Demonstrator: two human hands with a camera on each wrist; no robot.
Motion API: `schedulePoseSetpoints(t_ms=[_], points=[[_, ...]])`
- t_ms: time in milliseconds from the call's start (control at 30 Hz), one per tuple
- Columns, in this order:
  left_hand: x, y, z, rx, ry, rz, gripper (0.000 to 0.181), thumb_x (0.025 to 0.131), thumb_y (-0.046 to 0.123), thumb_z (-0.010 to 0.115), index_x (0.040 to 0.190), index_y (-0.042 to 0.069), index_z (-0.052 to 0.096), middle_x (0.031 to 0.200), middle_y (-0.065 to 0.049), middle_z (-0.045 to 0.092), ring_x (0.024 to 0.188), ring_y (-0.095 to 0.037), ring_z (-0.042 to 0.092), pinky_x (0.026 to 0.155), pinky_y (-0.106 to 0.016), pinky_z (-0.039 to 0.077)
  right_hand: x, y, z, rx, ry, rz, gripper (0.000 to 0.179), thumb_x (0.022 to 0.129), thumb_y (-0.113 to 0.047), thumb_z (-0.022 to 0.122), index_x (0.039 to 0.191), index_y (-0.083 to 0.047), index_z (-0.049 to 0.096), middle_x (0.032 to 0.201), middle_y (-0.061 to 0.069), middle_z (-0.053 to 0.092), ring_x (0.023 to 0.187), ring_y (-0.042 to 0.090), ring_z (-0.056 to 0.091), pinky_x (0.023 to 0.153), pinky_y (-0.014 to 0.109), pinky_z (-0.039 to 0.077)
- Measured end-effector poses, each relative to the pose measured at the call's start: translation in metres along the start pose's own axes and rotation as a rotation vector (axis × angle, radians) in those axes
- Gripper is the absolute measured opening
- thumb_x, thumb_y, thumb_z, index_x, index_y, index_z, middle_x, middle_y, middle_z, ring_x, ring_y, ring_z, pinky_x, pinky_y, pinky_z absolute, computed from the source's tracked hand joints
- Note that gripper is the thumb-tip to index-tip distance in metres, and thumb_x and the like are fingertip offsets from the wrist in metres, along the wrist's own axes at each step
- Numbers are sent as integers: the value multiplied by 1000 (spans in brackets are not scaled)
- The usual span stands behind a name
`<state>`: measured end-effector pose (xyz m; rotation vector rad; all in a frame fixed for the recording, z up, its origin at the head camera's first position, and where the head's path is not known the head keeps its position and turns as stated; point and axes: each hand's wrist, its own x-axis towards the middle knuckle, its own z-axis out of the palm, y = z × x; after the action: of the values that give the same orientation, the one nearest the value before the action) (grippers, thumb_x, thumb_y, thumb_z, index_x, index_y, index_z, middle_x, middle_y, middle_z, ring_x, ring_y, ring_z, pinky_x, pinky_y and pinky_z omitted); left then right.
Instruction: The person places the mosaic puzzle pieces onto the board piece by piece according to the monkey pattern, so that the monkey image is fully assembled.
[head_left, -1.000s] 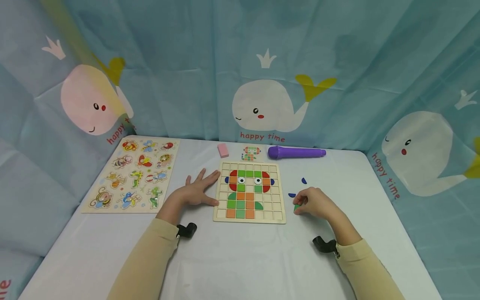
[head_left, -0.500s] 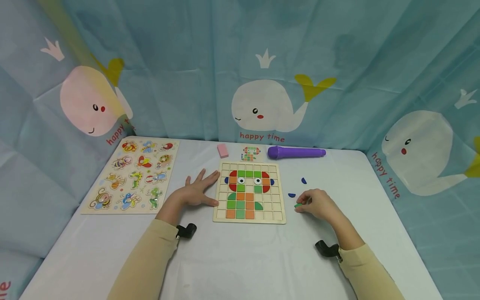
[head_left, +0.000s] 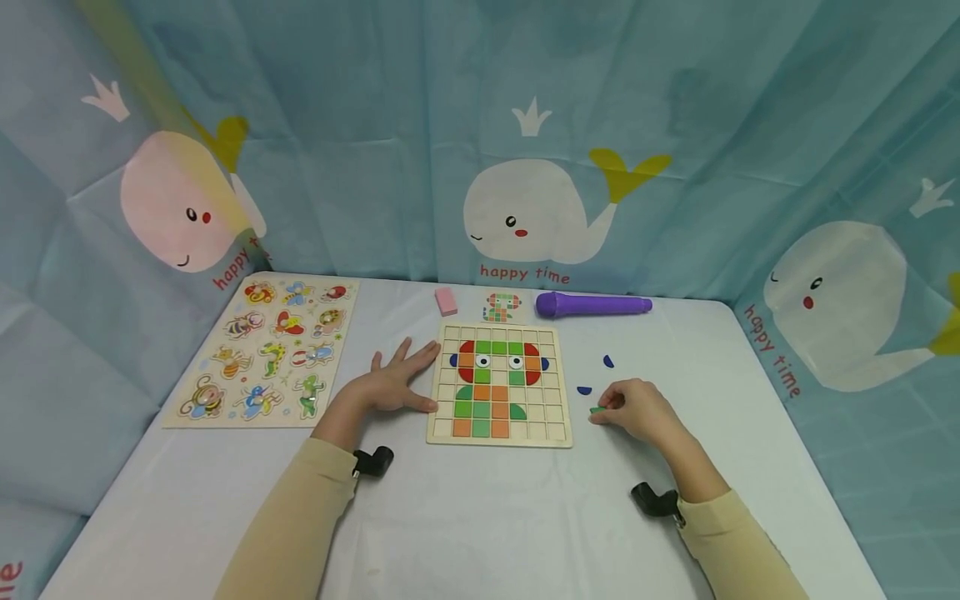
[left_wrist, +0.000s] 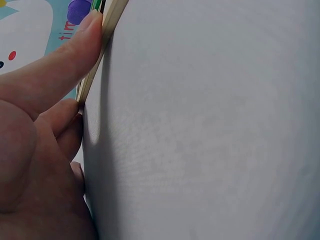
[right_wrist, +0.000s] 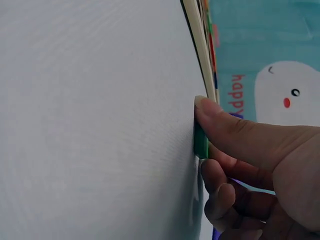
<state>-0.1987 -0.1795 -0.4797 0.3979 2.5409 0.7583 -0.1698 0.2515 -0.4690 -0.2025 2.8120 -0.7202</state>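
My left hand [head_left: 393,385] is spread beside the wooden grid board [head_left: 547,425], with thumb and a fingertip right at its left edge. Colored tiles on the board form a figure with two round eyes, red rounded corners and blue half-circles at the sides. To the right of the board, my right hand [head_left: 633,407] pinches a small green tile [right_wrist: 201,142] between thumb and fingers, close over the white table. Most of that tile is hidden by the fingers in the head view. Two blue half-circle pieces, one near [head_left: 583,390] and one farther [head_left: 608,362], lie beyond the right fingertips.
Behind the board are a pink block [head_left: 446,302], a small pattern card [head_left: 502,306] and a purple microphone-shaped toy [head_left: 592,305]. A wooden insect puzzle board [head_left: 288,408] lies at the left. A blue whale-print curtain [head_left: 360,192] hangs around the table.
My right hand has shifted slightly right with the green tile, and the tile now lies flatter in its pinch. The left hand has stayed in place at the board.
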Motion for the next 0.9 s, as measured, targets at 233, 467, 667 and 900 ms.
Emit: schedulePoseSetpoints(t_ms=[233,467,667,900], points=[[0,-1,0,-4,-9,-6,112,80,51,81,164,27,11,171,4,5,156,-32,-18,117,-66,-20,1,-4,-3,-13,-123,-63,29,80,-30,86,75,-13,63,69,-2,57,65,14,49,59,28,40],[1,-1,0,1,-8,0,112,81,51,80,164,27,10,172,4,4,156,-32,-18,116,-66,-20,3,-12,1,26,-103,-170,35,82,-36,84,73,-15,57,65,-6,49,62,10,45,55,23,34],[1,0,0,15,-15,0,111,81,51,80,164,27,10,172,4,3,156,-32,-18,117,-66,-19,6,-32,4,108,-54,-195,23,79,-28,87,76,-16,67,67,-5,58,63,12,49,55,23,40],[0,-1,-2,32,-32,5,108,85,50,77,164,27,7,172,4,1,155,-33,-19,117,-67,-19,12,-76,11,174,-81,-262,11,84,-23,83,91,-16,77,76,-7,68,69,11,58,61,25,51]])
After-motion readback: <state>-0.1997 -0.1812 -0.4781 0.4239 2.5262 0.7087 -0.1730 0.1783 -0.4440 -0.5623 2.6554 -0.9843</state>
